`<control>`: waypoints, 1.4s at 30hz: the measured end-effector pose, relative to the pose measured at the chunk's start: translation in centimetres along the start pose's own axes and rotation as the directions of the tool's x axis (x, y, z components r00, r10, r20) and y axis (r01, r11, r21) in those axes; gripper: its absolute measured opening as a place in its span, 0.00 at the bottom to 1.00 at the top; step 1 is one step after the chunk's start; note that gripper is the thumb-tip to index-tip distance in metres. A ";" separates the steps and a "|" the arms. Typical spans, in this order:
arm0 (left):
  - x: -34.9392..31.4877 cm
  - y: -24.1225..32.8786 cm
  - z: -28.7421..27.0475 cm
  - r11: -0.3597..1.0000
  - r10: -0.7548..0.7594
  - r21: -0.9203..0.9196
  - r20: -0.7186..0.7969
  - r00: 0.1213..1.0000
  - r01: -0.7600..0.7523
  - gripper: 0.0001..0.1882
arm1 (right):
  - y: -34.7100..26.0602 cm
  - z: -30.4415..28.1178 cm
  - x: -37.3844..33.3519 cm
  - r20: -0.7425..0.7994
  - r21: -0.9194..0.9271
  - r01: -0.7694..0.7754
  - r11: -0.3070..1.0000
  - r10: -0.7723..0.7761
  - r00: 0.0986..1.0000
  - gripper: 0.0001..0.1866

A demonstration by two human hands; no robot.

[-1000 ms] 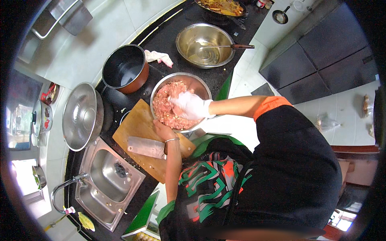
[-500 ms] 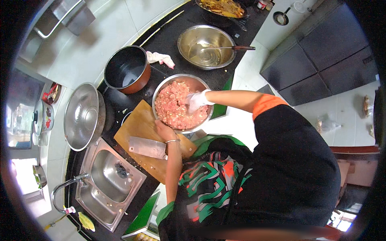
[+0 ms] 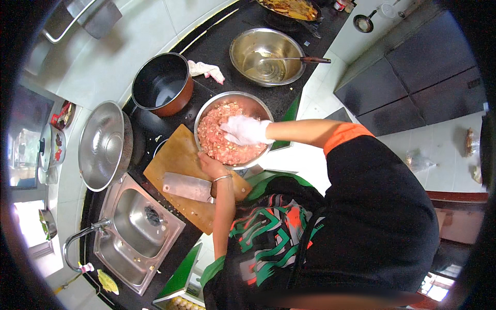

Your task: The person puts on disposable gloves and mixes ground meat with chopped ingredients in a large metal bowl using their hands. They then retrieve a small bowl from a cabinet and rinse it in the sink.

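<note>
Minced meat (image 3: 222, 116) flecked with pale bits fills much of a steel mixing bowl (image 3: 261, 106) on the counter. My right hand (image 3: 243, 130), in a white glove, lies on the meat with its fingers apart and their tips pressed into it. On the near left side, my bare left hand (image 3: 212, 166) grips the bowl's rim; some of its fingers are hidden against the wall. Below that hand a cleaver (image 3: 186, 186) rests flat on a wooden cutting board (image 3: 168, 155), its handle partly covered by my left wrist.
A dark-lined pot (image 3: 170, 101), a white cloth (image 3: 206, 71) and a steel basin (image 3: 240, 51) with a ladle (image 3: 310, 60) stand beyond the bowl. Leftward are a metal strainer (image 3: 101, 150) and a double sink (image 3: 170, 217) with a curved faucet (image 3: 70, 245).
My right hand has risen partly out of the meat and shifted left, so more of the glove shows and its fingers are spread. My left hand stays at the bowl's rim.
</note>
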State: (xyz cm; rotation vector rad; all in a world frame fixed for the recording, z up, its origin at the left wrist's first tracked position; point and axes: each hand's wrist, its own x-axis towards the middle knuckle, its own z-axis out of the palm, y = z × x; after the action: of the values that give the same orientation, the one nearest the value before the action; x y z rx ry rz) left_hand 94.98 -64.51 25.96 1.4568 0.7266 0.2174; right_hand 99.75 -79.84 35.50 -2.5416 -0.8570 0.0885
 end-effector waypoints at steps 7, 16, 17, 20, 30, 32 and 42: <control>-0.1 0.6 0.2 0.999 -0.028 0.029 0.067 0.997 0.026 0.28 | 3.5 3.8 -0.5 0.400 -0.050 -0.276 0.960 0.272 0.875 0.11; 0.6 -0.5 -0.2 0.996 -0.057 -0.059 0.102 0.993 0.064 0.30 | 11.3 1.7 1.2 0.394 0.275 -0.269 0.923 0.147 0.907 0.16; 0.4 0.1 0.1 0.991 -0.077 -0.102 0.140 0.987 0.092 0.30 | 13.6 3.3 1.4 0.326 0.200 -0.205 0.958 0.132 0.936 0.16; 0.9 -0.4 0.0 1.000 0.022 -0.001 0.134 0.991 -0.022 0.29 | 14.7 5.6 3.5 0.272 0.038 -0.082 0.996 0.069 0.960 0.16; -0.4 2.0 0.0 0.981 -0.085 -0.169 0.092 0.992 0.100 0.27 | 5.8 -0.8 4.0 0.492 0.590 -0.656 0.472 0.434 0.755 0.28; -0.7 2.2 0.4 0.950 -0.102 -0.287 0.089 0.991 0.124 0.26 | 6.6 -0.3 4.1 0.508 0.656 -0.611 0.442 0.339 0.792 0.28; -0.1 1.1 0.3 0.937 -0.116 -0.321 0.094 0.989 0.140 0.25 | 2.1 -1.2 0.6 0.078 0.040 0.079 0.996 -0.082 0.994 0.16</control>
State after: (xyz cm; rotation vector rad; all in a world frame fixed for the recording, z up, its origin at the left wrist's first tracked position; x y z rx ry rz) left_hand 95.38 -64.62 26.98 1.0918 0.6867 0.1731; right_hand 101.66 -81.38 35.68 -2.4802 -0.9779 0.1795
